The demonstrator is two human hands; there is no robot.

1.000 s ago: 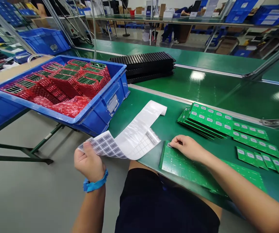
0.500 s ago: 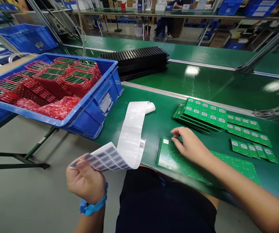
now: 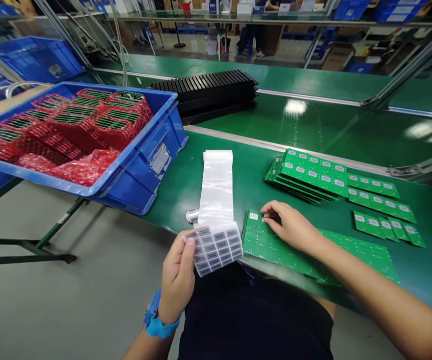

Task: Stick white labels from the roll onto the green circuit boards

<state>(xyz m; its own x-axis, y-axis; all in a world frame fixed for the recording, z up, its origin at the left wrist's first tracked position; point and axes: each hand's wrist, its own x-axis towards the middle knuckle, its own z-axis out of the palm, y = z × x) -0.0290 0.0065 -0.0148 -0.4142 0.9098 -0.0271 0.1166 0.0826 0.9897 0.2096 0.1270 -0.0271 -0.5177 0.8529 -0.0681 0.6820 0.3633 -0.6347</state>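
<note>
Nearest, the left hand [image 3: 178, 272], with a blue wristband [image 3: 155, 322], is closed on a sheet of labels [image 3: 218, 247], thumb pinching its left edge. The sheet hangs just off the desk [image 3: 246, 175] edge. At 3 o'clock from it, the right hand [image 3: 291, 225] lies half open on a long green board [image 3: 351, 252]. Its fingertips press near the board's far left corner, gripping nothing, just beside a white label [image 3: 254, 216] at their 9 o'clock. From the sheet a bare backing strip [image 3: 217, 187] runs toward 12 o'clock across the desk. At 1 o'clock from the right hand is a stack of boards [image 3: 309, 175] that carry labels. At 10 o'clock stands a blue crate [image 3: 151, 165] of red bags [image 3: 80, 130]. Farthest, at 12 o'clock, lie black trays [image 3: 216, 95].
</note>
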